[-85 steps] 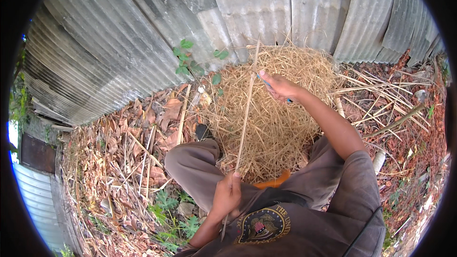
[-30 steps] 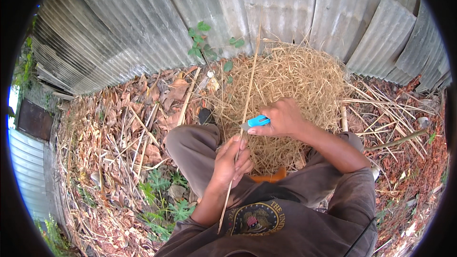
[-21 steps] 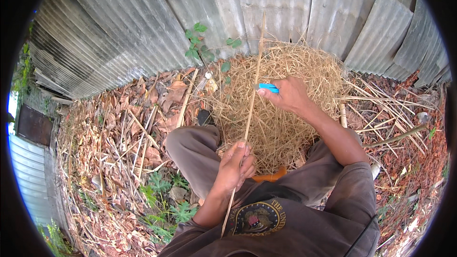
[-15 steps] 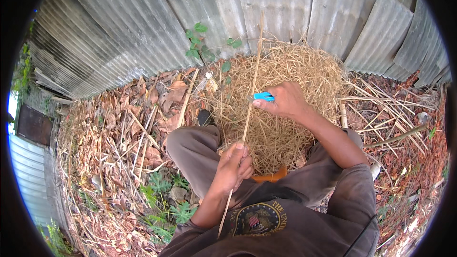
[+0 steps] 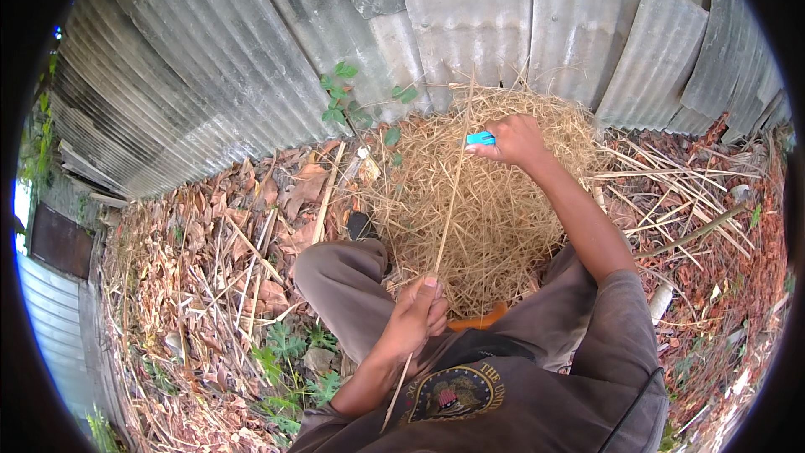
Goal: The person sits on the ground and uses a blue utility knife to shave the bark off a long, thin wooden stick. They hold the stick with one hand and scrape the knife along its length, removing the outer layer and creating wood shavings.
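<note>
A long thin pale stick (image 5: 453, 201) slants from my lap up toward the metal fence. Low on it, my left hand (image 5: 417, 310) is closed round the stick, whose lower end rests against my shirt. Farther out, my right hand (image 5: 513, 141) grips a blue-handled cutter knife (image 5: 481, 139), its front end close to the upper part of the stick. The blade is too small to make out, and I cannot tell whether it touches the stick. Beneath both hands, a mound of dry straw-like shavings (image 5: 503, 210) lies between my bent legs.
A corrugated metal fence (image 5: 470, 17) stands just beyond the mound. Dry leaves (image 5: 210, 252) and loose sticks cover the ground on the left. More thin sticks (image 5: 679, 193) lie to the right. An orange object (image 5: 478, 319) shows in front of my lap.
My right hand with the cutter knife has moved outward along the stick, toward its far end. My left hand still holds the stick, slightly lower in the picture.
</note>
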{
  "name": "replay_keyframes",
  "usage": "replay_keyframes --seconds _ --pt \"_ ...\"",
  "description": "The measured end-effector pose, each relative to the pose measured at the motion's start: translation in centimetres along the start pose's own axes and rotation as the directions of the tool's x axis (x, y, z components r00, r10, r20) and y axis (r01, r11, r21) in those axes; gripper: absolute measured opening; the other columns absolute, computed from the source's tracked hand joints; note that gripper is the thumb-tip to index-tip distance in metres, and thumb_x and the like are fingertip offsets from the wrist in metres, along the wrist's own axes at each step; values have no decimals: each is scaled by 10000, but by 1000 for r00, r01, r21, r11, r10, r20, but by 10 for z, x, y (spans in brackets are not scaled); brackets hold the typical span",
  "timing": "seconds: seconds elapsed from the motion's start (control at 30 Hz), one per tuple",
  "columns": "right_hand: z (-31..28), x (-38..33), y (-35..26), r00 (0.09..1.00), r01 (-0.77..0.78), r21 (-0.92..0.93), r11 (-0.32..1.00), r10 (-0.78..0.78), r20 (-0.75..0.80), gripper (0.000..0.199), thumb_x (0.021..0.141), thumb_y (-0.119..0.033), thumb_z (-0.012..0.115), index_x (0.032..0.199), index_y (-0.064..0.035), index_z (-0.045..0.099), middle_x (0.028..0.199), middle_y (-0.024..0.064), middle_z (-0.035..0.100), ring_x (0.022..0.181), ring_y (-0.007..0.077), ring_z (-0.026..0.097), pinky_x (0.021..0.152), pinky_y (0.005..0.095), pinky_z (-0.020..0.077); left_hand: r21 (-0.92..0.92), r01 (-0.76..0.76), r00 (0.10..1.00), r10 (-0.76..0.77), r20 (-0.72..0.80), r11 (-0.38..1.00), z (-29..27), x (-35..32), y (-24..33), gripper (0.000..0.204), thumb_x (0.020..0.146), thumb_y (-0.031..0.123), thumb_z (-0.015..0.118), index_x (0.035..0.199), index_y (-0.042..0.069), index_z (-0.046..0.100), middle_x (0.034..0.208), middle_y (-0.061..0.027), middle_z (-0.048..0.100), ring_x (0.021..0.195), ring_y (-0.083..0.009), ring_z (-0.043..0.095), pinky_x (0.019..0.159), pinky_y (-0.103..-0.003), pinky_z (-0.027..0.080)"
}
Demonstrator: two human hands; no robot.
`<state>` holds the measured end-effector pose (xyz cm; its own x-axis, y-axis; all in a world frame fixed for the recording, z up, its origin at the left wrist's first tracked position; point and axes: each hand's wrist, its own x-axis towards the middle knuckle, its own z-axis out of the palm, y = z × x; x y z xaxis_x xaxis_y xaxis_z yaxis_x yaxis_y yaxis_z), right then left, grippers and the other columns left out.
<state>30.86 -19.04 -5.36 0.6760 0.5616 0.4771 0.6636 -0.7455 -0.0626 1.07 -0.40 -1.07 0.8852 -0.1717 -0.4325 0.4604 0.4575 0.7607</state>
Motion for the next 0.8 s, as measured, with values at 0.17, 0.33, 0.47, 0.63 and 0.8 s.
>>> replay_keyframes --seconds 0.17,0.33,0.47,0.63,0.8 --pt "14 8 24 994 -64 -76 995 71 88 783 772 -828 349 694 -114 661 517 70 563 524 224 605 484 371 463 45 -1 1000 2 -18 999 5 7 -4 300 1024 355 361 844 116 382 518 39 279 402 -65 210 412 -233 211" --pt "27 9 15 994 -92 46 995 89 66 813 792 -834 293 619 -97 591 459 41 479 438 175 516 414 346 387 141 -69 997 71 -10 988 2 13 -10 297 1026 345 358 834 119 381 521 41 277 403 -62 211 402 -231 208" --pt "33 3 -20 705 -655 541 527 168 689 763 814 -820 264 514 -135 414 437 -34 295 381 114 336 377 339 323 151 -81 996 86 -29 985 -14 10 -6 308 1035 315 340 797 120 364 544 41 291 436 -62 238 404 -233 214" --pt "17 -8 -17 843 -499 434 750 305 443 764 837 -786 306 583 -103 536 421 4 386 357 131 405 419 359 392 159 -123 991 129 -33 980 -14 7 -7 301 1031 310 351 803 115 379 532 40 298 419 -60 239 406 -225 218" --pt "-2 -1 8 993 -87 -84 993 79 -93 729 803 -769 417 689 -80 624 440 63 513 429 234 568 405 369 428 389 -207 975 221 11 897 -15 -3 -16 290 1034 262 351 799 94 379 579 44 305 484 -51 268 443 -224 260"
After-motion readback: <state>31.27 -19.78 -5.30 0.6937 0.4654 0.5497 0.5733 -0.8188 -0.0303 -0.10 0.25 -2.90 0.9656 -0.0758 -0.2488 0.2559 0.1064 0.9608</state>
